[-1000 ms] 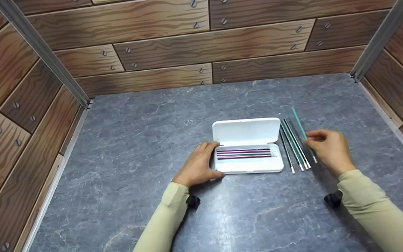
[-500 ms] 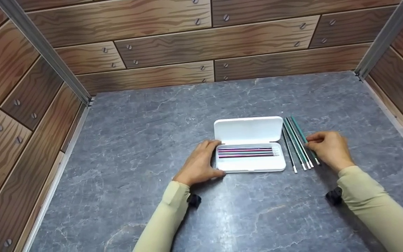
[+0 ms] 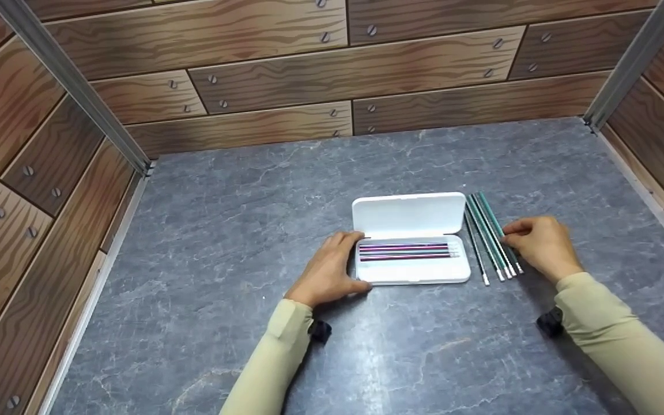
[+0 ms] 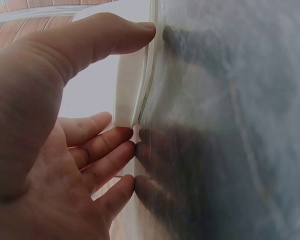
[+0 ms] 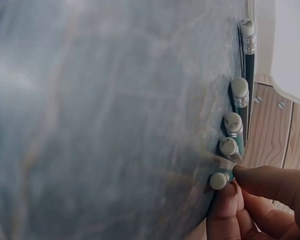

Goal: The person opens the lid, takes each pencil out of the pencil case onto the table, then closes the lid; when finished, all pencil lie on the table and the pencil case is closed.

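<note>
A white case (image 3: 412, 272) lies with its lid raised, several striped pencils (image 3: 404, 252) lying crosswise in its base. At its left end is the left hand (image 3: 329, 271), thumb at the front corner and fingers at the back corner; the left wrist view shows this hand (image 4: 55, 135) around the end of the case (image 4: 132, 85). Right of the case several dark and green pencils (image 3: 485, 239) lie side by side on the table. The right hand (image 3: 545, 248) pinches the rightmost green one; in the right wrist view, thumb and finger (image 5: 260, 200) hold it just behind its white eraser (image 5: 219, 181).
The grey marbled table (image 3: 240, 219) is bounded by wood-patterned walls (image 3: 274, 69) at the back and sides, with metal posts (image 3: 72, 86) at the corners. A dark device (image 3: 551, 323) is on the right wrist, another (image 3: 320, 331) on the left.
The green pencil in the right hand has come down and left, from apart and angled to lying close beside the other pencils. The left hand stays at the case; the head view has shifted slightly.
</note>
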Demonstrator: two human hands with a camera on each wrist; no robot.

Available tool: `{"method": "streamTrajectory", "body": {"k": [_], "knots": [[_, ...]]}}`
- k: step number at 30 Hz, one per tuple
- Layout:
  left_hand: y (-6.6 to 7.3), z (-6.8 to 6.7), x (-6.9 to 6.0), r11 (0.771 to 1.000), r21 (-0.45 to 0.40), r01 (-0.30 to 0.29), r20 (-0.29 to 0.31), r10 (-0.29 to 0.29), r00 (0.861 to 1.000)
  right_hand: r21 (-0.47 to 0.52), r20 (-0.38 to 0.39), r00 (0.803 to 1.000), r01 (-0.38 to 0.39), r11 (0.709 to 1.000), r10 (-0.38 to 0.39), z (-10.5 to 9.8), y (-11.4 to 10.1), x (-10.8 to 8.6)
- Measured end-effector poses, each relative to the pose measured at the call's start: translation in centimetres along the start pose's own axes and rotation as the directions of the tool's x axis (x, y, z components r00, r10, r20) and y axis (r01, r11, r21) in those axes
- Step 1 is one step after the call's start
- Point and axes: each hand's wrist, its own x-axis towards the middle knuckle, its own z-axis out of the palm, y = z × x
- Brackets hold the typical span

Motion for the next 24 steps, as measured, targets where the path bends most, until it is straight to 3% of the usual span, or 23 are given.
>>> {"method": "streamTrajectory", "body": {"k": [5, 8, 12, 16, 22, 24], "knots": [[0.0, 0.0, 0.1, 1.0, 0.012, -0.004, -0.004, 0.004, 1.0, 0.012, -0.026, 0.999, 0.033, 0.999, -0.032, 0.0, -0.5, -0.1], [0.0, 0.0, 0.0, 1.0, 0.012, -0.004, -0.007, 0.004, 1.0, 0.027, -0.067, 0.99, 0.129, 0.991, -0.127, 0.4, -1.5, -0.3], [0.0, -0.1, 0.0, 1.0, 0.009, 0.001, -0.005, -0.001, 1.0, 0.064, -0.092, 0.952, 0.298, 0.952, -0.292, 1.5, -3.4, -0.7], [-0.1, -0.1, -0.1, 1.0, 0.006, -0.002, -0.007, 0.002, 1.0, 0.07, -0.005, 0.89, 0.455, 0.887, -0.456, 3.0, -5.2, -1.0], [0.0, -0.1, 0.0, 1.0, 0.009, -0.003, -0.003, 0.003, 1.0, -0.025, 0.172, 0.731, 0.674, 0.738, -0.661, 4.6, -6.9, -1.0], [0.0, -0.1, 0.0, 1.0, 0.009, 0.002, 0.004, -0.002, 1.0, -0.075, 0.203, 0.694, 0.714, 0.696, -0.69, 4.9, -7.1, -1.0]]}}
